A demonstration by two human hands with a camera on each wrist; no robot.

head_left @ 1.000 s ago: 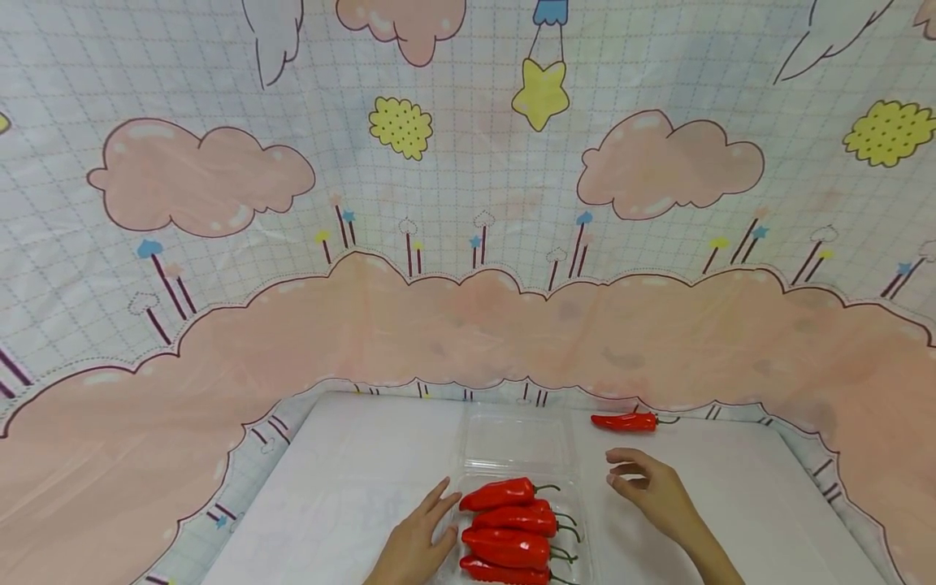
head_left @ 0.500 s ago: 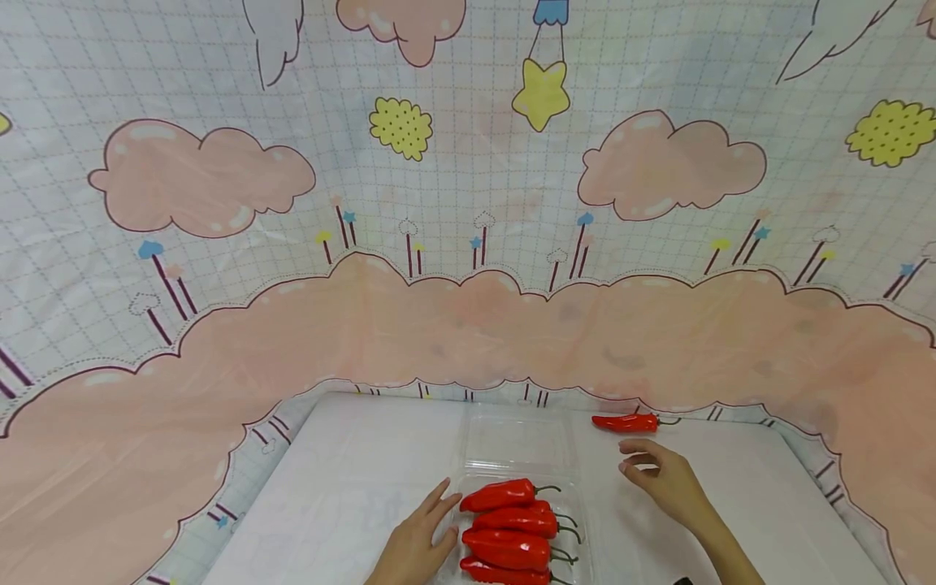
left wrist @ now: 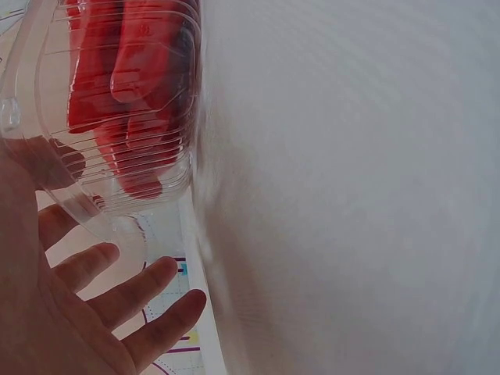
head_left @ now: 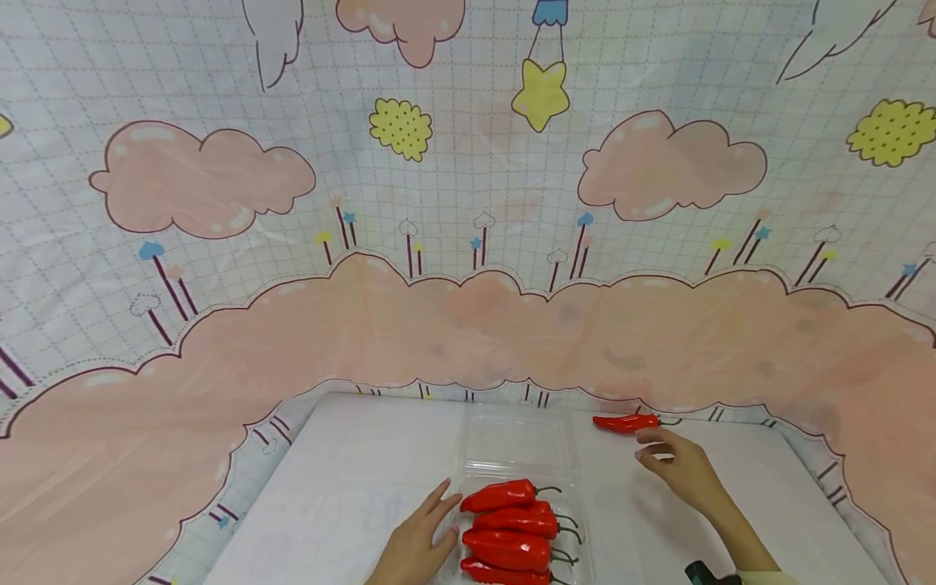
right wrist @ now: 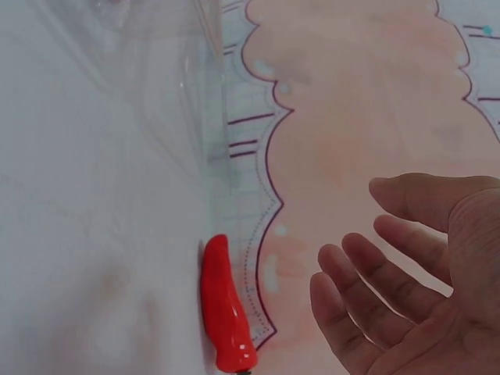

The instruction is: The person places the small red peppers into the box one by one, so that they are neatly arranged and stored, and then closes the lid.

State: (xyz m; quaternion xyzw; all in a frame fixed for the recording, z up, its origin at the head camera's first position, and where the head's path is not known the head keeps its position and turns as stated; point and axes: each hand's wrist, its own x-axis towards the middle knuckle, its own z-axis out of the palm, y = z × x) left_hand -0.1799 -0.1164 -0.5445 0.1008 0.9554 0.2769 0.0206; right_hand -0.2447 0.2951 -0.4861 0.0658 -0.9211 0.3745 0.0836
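Several red chili peppers [head_left: 508,548] with green stems lie stacked in a clear plastic clamshell box [head_left: 582,508], its lid folded back. My left hand [head_left: 417,538] is at the box's left side, fingers spread; in the left wrist view the thumb and index finger lie at the box's rim [left wrist: 31,117]. One lone red pepper [head_left: 625,423] lies near the table's back edge, stem to the right. Just in front of it is my right hand [head_left: 680,467], fingers loosely bent and holding nothing. The right wrist view shows that hand apart from the lone pepper [right wrist: 226,308].
The box's transparent lid [head_left: 519,435] lies toward the back of the white table [head_left: 366,455]. A patterned cloth [head_left: 468,325] with clouds and stars hangs behind and around the table. A dark object [head_left: 705,574] is by the right sleeve.
My right hand has moved right and farther back, closer to the lone pepper. The left hand, the box and the peppers stay where they were.
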